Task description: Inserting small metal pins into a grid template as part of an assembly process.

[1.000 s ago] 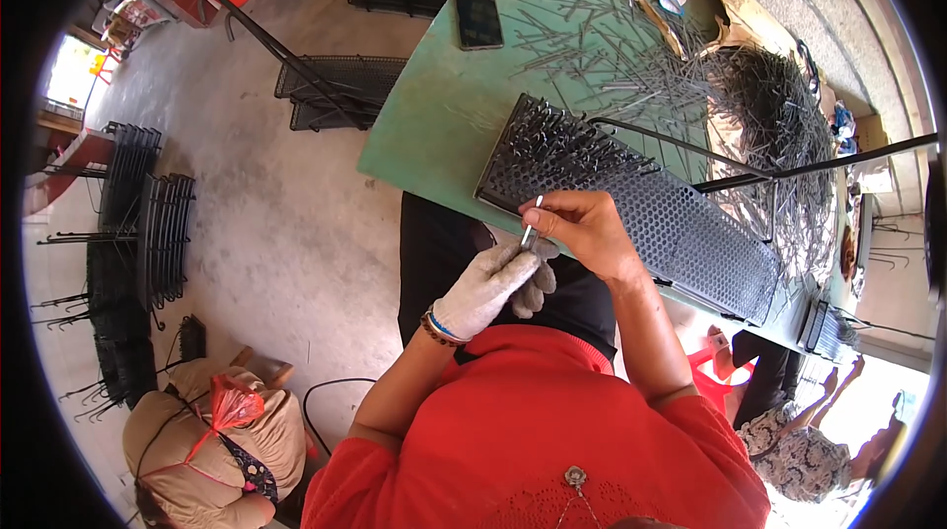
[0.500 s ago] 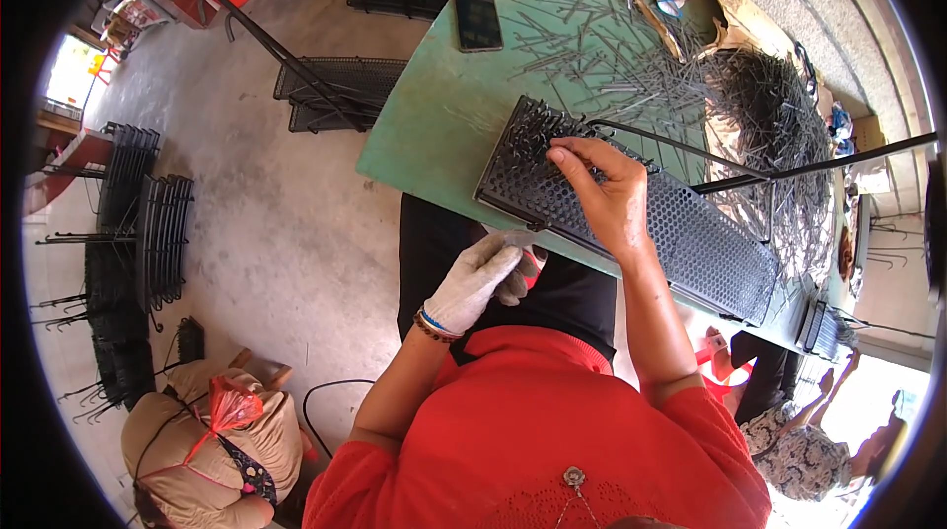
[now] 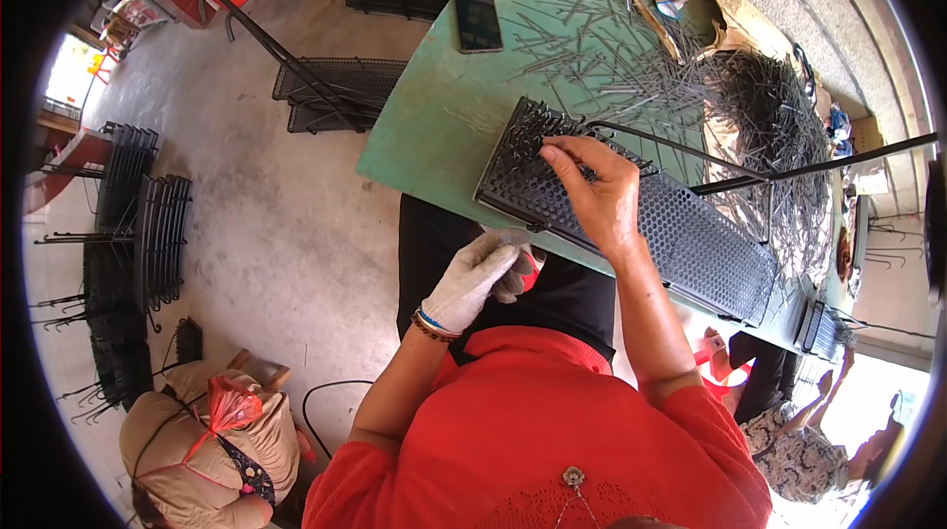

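A long black perforated metal rack (image 3: 681,233) lies along the near edge of the green table (image 3: 424,114). Small dark pieces (image 3: 538,129) crowd its left end, too fine to make out singly. Over that end is my bare right hand (image 3: 600,188), thumb and forefinger pinched together; anything between them is too small to name. My left hand (image 3: 478,277), in a pale grey knitted glove, hovers above my lap just off the table edge. Its fingers are curled in, with a patch of red showing beside them; whether it holds something is hidden.
Thin dark metal rods (image 3: 592,45) lie scattered beyond the rack, thickening into a tangled heap (image 3: 774,119) at right. A phone (image 3: 477,20) rests at the table's far left. Black racks (image 3: 163,243) stand stacked on the left. Other people sit at lower left and lower right.
My right hand has shifted slightly left over the rack's end, still pinched. My left hand has hardly moved.
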The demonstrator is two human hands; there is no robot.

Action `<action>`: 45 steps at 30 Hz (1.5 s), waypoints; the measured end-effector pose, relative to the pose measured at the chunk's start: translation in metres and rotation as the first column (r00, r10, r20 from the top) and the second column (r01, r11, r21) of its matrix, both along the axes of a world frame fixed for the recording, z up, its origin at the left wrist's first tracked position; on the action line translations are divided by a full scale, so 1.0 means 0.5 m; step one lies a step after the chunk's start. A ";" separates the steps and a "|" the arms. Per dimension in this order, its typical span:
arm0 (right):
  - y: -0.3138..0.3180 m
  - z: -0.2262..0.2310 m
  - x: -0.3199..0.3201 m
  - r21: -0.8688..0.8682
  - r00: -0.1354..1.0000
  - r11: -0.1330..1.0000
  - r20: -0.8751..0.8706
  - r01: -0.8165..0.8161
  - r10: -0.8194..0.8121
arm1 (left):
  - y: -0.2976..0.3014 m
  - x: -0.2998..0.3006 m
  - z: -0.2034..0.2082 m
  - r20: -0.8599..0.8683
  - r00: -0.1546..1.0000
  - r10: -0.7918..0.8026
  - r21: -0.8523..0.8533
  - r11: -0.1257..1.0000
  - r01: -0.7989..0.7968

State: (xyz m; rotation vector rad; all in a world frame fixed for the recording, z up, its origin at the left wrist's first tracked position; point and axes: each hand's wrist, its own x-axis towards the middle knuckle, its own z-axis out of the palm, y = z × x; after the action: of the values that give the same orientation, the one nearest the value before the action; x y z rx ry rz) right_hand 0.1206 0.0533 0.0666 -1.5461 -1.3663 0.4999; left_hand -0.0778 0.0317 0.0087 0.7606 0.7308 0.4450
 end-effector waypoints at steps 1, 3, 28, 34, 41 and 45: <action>0.001 -0.008 0.001 0.040 0.999 0.999 0.038 -0.016 0.014 | 0.000 0.000 0.000 0.000 1.000 0.000 0.000 1.000 0.000; 0.002 -0.016 0.001 0.079 0.997 0.996 0.077 -0.034 0.027 | 0.002 0.001 0.000 0.002 1.000 0.002 0.002 1.000 -0.002; 0.009 -0.057 -0.017 0.224 0.834 0.936 0.540 -0.271 0.112 | 0.018 -0.007 -0.008 -0.021 0.993 0.117 -0.060 0.991 -0.118; 0.003 -0.056 -0.020 0.219 0.839 0.950 0.540 -0.224 0.074 | 0.022 -0.010 -0.003 -0.029 0.993 0.114 -0.049 0.992 -0.115; -0.005 -0.083 -0.023 0.281 0.847 0.948 0.531 -0.149 -0.025 | 0.029 -0.009 -0.008 -0.053 0.984 0.168 -0.032 0.985 -0.170; -0.004 -0.080 -0.028 0.251 0.812 0.958 0.583 -0.136 -0.037 | 0.042 -0.014 -0.032 -0.069 0.926 0.372 0.118 0.924 -0.362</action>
State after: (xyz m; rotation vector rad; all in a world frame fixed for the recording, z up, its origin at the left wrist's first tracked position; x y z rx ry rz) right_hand 0.1065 0.0513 0.0265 -1.4797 -1.8552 -0.1731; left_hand -0.0850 0.0527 -0.0072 0.7447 0.9473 0.7984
